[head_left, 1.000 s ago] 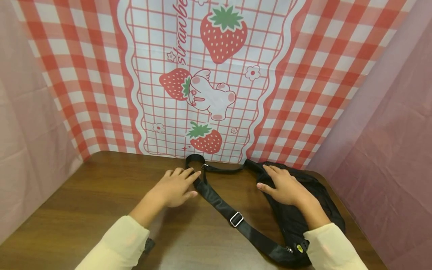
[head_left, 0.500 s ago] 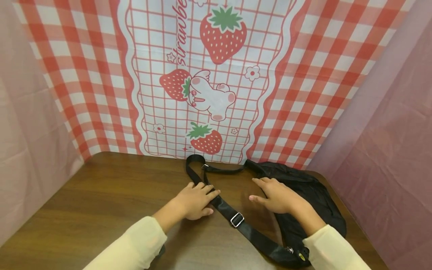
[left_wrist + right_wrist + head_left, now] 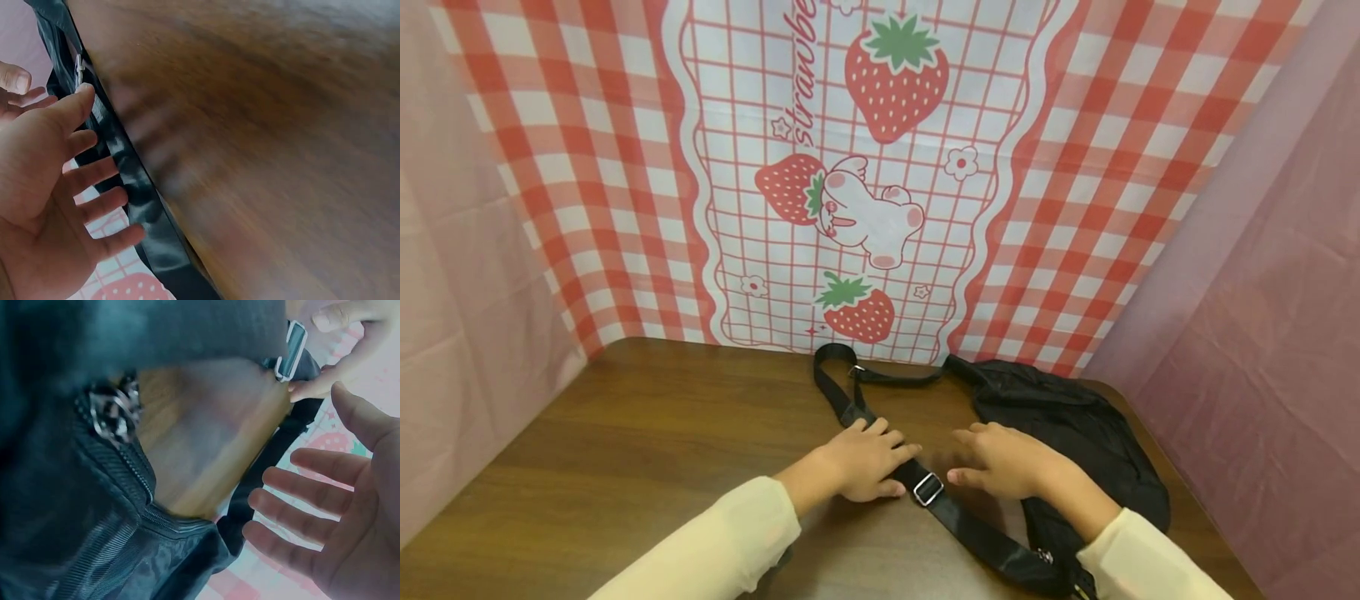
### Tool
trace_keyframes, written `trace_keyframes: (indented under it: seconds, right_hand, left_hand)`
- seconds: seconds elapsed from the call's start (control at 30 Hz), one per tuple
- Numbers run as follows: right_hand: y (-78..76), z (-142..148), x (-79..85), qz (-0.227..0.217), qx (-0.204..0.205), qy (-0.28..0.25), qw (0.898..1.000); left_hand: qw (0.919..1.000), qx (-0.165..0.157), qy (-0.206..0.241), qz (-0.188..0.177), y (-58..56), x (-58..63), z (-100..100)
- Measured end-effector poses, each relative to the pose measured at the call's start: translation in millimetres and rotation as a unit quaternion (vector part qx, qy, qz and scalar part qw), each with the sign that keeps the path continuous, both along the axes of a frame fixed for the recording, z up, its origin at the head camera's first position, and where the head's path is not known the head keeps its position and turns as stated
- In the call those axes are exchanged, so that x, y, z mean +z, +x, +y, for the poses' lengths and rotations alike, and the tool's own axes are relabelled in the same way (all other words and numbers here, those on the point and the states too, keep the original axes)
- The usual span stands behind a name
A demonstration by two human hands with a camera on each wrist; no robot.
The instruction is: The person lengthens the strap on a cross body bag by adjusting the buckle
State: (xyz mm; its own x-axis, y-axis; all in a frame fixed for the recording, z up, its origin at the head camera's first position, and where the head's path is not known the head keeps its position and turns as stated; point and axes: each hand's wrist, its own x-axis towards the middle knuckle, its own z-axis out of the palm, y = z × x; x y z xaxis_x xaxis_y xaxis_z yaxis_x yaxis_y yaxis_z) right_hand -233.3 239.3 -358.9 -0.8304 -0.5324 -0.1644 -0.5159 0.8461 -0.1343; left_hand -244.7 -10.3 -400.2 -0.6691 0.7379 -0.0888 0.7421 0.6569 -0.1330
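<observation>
A black bag [image 3: 1060, 408] lies at the right of the table, its long strap [image 3: 966, 525] looping out to the left. My left hand [image 3: 865, 462] is over the strap, fingers spread, close to the metal slider buckle [image 3: 928, 489]. In the left wrist view those fingers [image 3: 106, 203] are parted and grip nothing. On the buckle's other side, my right hand [image 3: 1000, 462] hovers between strap and bag with relaxed fingers. The right wrist view shows it with an empty palm, beside the bag's zipper [image 3: 134, 469] and a shiny metal fitting [image 3: 115, 412].
The brown wooden table [image 3: 647, 442] stretches away to the left. Behind it hangs a red-and-white checked cloth [image 3: 655, 167] with strawberries. Pink cloth [image 3: 1262, 292] closes off the right side, and pale pink cloth [image 3: 467, 292] the left.
My left hand has moved right and nearer along the strap toward the buckle. My right hand has drawn left and nearer, off the bag's upper part. The bag stays about where it was.
</observation>
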Motion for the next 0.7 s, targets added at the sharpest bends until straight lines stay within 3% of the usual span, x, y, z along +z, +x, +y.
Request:
trace_keyframes:
  seconds: [0.3, 0.47, 0.7]
  right_hand:
    - [8.4, -1.9, -0.7, -0.008, 0.034, 0.003, 0.999]
    - [10.8, -6.0, -3.6, -0.048, 0.062, -0.021, 0.997]
    - [12.7, -14.9, -6.4, -0.108, 0.091, -0.095, 0.985]
  left_hand:
    - [0.9996, 0.018, 0.012, -0.018, -5.4, 0.1, 6.2]
    - [0.9955, 0.006, 0.072, -0.062, -12.7, 3.9, -0.9]
    - [0.9823, -0.016, 0.151, -0.110, -25.1, 11.3, -12.0]
